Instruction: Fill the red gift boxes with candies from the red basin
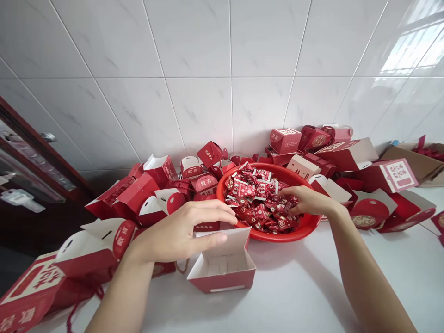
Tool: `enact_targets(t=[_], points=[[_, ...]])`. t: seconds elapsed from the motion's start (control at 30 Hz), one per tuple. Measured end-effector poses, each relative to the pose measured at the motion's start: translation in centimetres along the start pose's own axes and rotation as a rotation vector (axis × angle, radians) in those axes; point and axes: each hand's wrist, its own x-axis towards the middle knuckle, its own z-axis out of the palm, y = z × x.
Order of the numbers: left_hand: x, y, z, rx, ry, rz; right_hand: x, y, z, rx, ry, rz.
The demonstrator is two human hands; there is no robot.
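Note:
A small red box [224, 280] with a white inside stands on the table, its top gaping and nothing in it. My left hand [189, 229] is at the box's back left, fingers stretched out and thumb apart over the opening; whether it touches the flap I cannot tell. Just behind the box, a red plastic basket [312, 226] holds many red wrapped candies [255, 189]. Into the right side of this heap reaches my right hand [303, 200], its fingers curled onto candies, with some fingertips hidden among the wrappers.
Red gift boxes [138, 192] are crowded left of the basket, and more boxes [347, 155] pile up on the right. A cardboard carton [409, 159] sits at the far right. Behind the white table [294, 286] rises a tiled wall [201, 106]. Dark wooden furniture [41, 203] stands at the left.

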Motion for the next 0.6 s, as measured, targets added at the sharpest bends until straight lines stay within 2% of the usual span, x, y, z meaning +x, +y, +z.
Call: enact_targets(t=[0.3, 0.4, 0.5, 0.6], points=[[0.1, -0.1, 0.1, -0.009, 0.014, -0.043, -0.2, -0.7, 0.0, 0.048, 0.108, -0.073], [0.4, -0.4, 0.3, -0.062, 0.091, -0.099, -0.4, -1.4, 0.2, 0.125, 0.184, -0.141], [1.3, -1.3, 0.9, -0.165, 0.204, -0.199, -0.1, -2.7, 1.0, 0.391, 0.249, -0.261], [2.4, -2.8, 2.1, -0.337, 0.259, -0.286, 0.4, -4.5, 2.7, 0.738, 0.253, -0.31]])
